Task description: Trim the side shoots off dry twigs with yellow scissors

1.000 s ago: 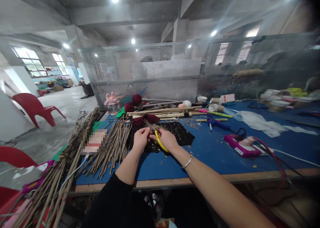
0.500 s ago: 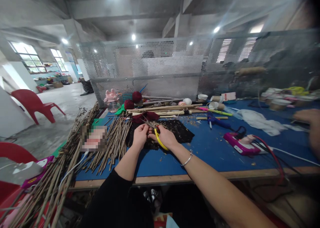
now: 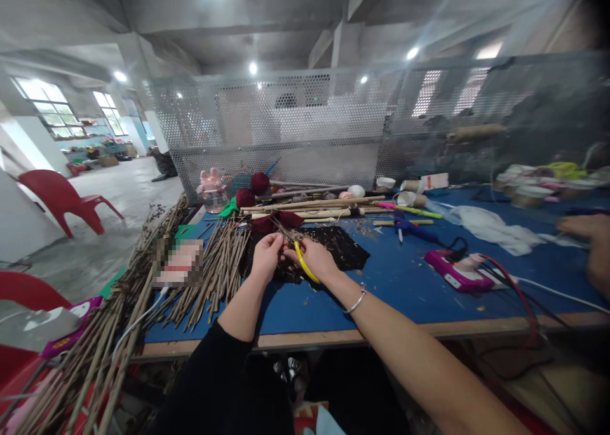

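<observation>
My right hand point(image 3: 315, 258) is wrapped round yellow-handled scissors point(image 3: 305, 263), whose metal blades point up and left. Close beside it, my left hand point(image 3: 267, 254) has its fingers pinched together; what they hold, if anything, is too small to make out. Both hands are over a black cloth point(image 3: 345, 247) strewn with light plant scraps. Just beyond the blades lies a dark red cloth point(image 3: 289, 219). A pile of cut dry stalks point(image 3: 216, 273) spreads out left of my left hand.
A bundle of long dry stems point(image 3: 112, 333) sticks out over the table's left edge. Sticks point(image 3: 324, 203) and dark red balls point(image 3: 260, 183) line the back. To the right are a blue glue gun point(image 3: 414, 230), a purple power strip point(image 3: 460, 273) with cords, and another person's hand point(image 3: 591, 232).
My hands have barely moved and still hold the same pose with the scissors. The view has shifted slightly. At the far right, the other person's hand has moved a little.
</observation>
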`<action>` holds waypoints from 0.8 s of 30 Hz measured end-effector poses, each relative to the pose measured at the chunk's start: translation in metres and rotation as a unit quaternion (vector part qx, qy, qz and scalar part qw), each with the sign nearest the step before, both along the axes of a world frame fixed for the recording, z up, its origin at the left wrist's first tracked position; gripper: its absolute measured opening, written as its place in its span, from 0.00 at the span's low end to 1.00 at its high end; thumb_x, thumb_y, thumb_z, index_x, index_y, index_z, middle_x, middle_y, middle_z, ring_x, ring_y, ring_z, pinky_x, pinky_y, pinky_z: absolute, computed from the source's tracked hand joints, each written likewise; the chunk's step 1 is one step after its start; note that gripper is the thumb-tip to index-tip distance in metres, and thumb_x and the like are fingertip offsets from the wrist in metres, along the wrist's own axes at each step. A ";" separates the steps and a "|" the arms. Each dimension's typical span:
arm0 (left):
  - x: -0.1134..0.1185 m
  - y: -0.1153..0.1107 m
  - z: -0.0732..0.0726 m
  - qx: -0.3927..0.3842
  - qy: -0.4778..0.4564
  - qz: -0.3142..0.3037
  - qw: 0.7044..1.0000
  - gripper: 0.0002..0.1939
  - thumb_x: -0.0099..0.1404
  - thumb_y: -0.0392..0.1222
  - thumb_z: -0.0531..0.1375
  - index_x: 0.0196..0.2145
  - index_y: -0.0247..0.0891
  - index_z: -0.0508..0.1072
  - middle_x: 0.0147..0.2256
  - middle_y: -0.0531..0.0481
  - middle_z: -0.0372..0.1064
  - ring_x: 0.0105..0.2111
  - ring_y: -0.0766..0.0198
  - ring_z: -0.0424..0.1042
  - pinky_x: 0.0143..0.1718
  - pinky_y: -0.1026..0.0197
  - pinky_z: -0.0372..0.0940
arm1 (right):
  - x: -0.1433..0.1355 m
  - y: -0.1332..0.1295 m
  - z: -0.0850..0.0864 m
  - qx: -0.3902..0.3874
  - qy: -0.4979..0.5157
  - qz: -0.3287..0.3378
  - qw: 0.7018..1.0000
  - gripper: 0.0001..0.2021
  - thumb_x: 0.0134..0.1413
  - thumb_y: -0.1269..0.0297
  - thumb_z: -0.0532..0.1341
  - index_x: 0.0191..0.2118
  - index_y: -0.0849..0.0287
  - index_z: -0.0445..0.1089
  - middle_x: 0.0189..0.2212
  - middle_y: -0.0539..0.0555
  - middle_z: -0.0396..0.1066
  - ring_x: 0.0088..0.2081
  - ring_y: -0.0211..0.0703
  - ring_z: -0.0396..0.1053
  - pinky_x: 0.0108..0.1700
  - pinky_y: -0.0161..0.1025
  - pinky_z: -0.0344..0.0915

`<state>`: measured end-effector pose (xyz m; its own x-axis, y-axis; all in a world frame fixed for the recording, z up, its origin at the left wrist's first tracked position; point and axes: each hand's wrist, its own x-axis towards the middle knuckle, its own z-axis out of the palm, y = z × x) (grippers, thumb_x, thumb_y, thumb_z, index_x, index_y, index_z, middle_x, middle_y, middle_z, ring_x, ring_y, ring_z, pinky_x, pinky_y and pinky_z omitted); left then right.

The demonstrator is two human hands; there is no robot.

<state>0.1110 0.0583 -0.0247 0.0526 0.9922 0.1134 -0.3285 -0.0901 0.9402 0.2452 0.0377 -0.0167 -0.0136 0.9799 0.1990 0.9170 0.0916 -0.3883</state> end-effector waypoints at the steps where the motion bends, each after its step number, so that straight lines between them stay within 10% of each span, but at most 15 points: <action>1: 0.000 0.000 0.001 0.000 -0.004 0.003 1.000 0.17 0.49 0.49 0.62 0.31 0.32 0.68 0.25 0.53 0.65 0.18 0.75 0.61 0.15 0.73 0.55 | 0.000 0.000 0.000 0.002 0.000 0.000 1.000 0.27 0.45 0.36 0.50 0.35 0.57 0.65 0.32 0.56 0.72 0.34 0.47 0.70 0.30 0.35 0.55; 24: -0.002 0.003 -0.004 0.011 0.032 0.026 0.999 0.15 0.52 0.49 0.60 0.28 0.32 0.68 0.21 0.54 0.63 0.18 0.74 0.61 0.15 0.72 0.54 | 0.001 -0.002 0.003 0.002 -0.011 0.028 1.000 0.25 0.44 0.37 0.52 0.35 0.56 0.64 0.31 0.55 0.71 0.35 0.47 0.69 0.31 0.35 0.55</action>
